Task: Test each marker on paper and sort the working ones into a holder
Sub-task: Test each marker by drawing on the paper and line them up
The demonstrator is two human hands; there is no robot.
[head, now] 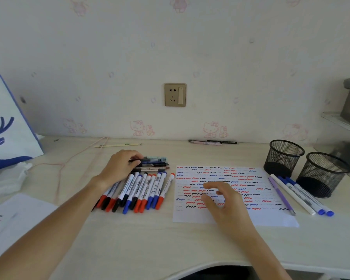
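A row of whiteboard markers (141,190) is laid side by side on the pale desk (129,235), left of the paper (230,219); each has a white printed barrel and a red, blue or black cap. Their long axes run near-to-far with a slight lean to the right, the coloured caps pointing toward the near edge. Beyond them, a small stack of darker pens (154,163) is set crosswise, its long axis running left to right. The left hand (119,168) is placed over the left end of that stack, with fingers curled onto a black pen; whether it is actually pinched cannot be told. The right hand (224,203) is held just above the paper, its fingers loosely spread and nothing gripped. The paper is covered in rows of short red, blue and black squiggles. Right of the paper, four more pens (299,196) are laid diagonally, one purple, one white and two blue-capped. Two black mesh holders (283,156) are stood at the far right, close together.
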